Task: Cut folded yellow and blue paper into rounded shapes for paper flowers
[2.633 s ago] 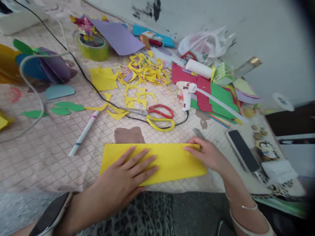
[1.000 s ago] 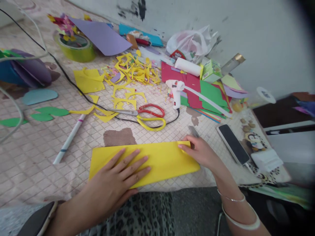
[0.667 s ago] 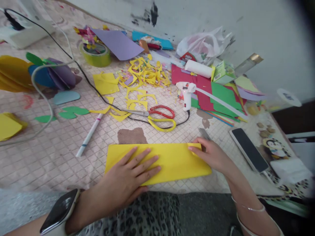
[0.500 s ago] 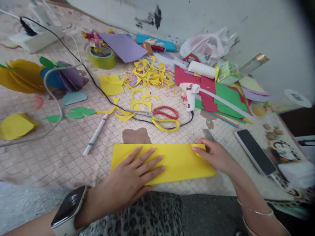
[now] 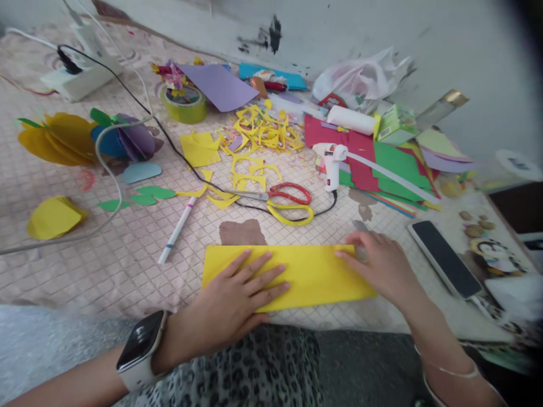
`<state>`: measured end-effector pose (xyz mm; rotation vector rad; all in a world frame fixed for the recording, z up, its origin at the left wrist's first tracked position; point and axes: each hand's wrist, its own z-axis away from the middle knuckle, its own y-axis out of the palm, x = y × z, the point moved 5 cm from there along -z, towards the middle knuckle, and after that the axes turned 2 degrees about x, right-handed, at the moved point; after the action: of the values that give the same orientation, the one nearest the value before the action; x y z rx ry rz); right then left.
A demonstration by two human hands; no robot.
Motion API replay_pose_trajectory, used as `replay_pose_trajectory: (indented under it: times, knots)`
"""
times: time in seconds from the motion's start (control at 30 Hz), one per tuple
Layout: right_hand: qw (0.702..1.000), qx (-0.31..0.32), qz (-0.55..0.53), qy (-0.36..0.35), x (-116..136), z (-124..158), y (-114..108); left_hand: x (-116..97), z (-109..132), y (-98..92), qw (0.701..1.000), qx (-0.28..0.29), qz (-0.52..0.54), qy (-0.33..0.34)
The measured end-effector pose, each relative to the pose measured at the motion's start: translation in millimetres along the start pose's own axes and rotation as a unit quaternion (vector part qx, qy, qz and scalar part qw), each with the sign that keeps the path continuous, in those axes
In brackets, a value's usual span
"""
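Observation:
A folded sheet of yellow paper (image 5: 314,277) lies flat along the front of the table. My left hand (image 5: 241,288) presses down on its left half, palm down with fingers spread. At the paper's upper right corner is my right hand (image 5: 382,265), its thumb over the sheet and its index finger just past the far edge, with a gap between them. A grey, flat-looking object (image 5: 360,226) shows partly behind the right hand; its kind is unclear. Beyond the paper lie scissors (image 5: 292,203) with red and yellow handles, and a white glue gun (image 5: 333,167).
Yellow paper scraps (image 5: 267,130) are heaped mid-table. A marker (image 5: 177,230), green paper leaves (image 5: 153,194) and paper pumpkin-like shapes (image 5: 59,138) lie left. Cables cross from a power strip (image 5: 80,79). Right are red and green sheets (image 5: 394,164) and a phone (image 5: 445,260).
The view has shifted slightly, so the table items appear further right. My right thumb and index finger have parted somewhat at the paper's corner. My left hand stays flat on the paper.

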<state>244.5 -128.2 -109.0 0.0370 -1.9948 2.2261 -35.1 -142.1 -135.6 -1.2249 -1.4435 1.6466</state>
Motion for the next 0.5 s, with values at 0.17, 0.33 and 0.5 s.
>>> replay_pose_trajectory:
  times: [0.17,0.33,0.5]
  knots:
    - [0.986,-0.008,0.006,-0.168,76.4,49.8,1.0,-1.4,-1.8,1.4,1.000,-0.003,-0.023,0.010]
    - [0.966,0.029,0.024,-0.255,109.4,97.0,33.2,-0.8,-2.3,0.4,0.999,-0.016,-0.036,0.024]
    - [0.964,0.010,0.086,-0.250,90.5,121.0,51.4,0.1,-2.4,2.7,0.998,-0.011,-0.052,0.029]
